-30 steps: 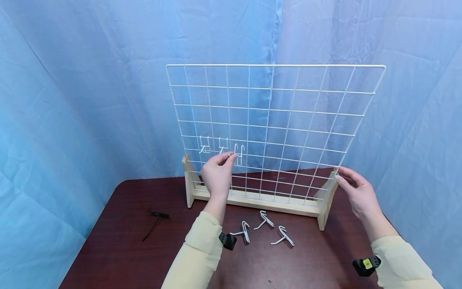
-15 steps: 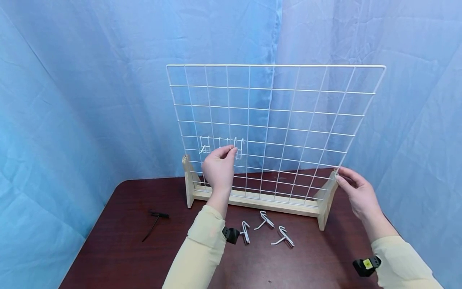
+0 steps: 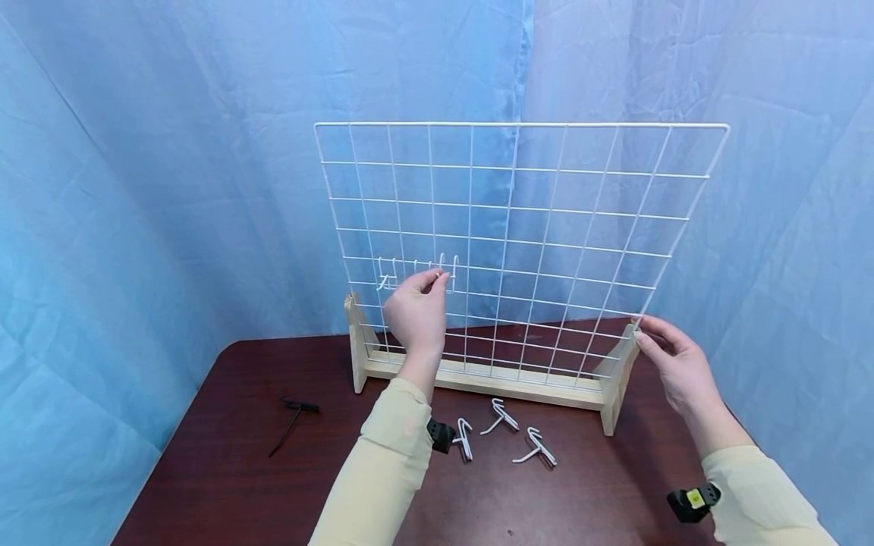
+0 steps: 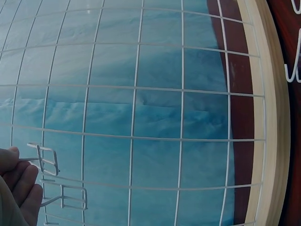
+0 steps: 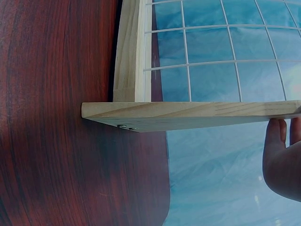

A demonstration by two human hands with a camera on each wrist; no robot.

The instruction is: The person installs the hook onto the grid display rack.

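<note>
My left hand [image 3: 418,312] pinches the stem of a white wire hook [image 3: 455,267] between thumb and fingertips, against the front of a white wire grid panel [image 3: 505,238]. In the left wrist view, this hook's rectangular frame [image 4: 57,162] lies at the grid wires; whether it has caught on a bar I cannot tell. One hook [image 3: 387,275] hangs on the grid to the left. Another hanging hook [image 4: 86,197] is mostly hidden behind my hand in the head view. My right hand [image 3: 683,368] grips the top of the wooden stand's right upright [image 3: 620,375].
Three loose white hooks [image 3: 501,415] lie on the dark red table [image 3: 225,425] before the stand. A black T-shaped tool or hook [image 3: 298,407] lies at the left. Blue curtains [image 3: 205,152] hang behind and at both sides.
My left hand has raised the pinched hook along the grid, so its upper ends now stand slightly above the bar that bears the other hooks. The right hand has stayed put.
</note>
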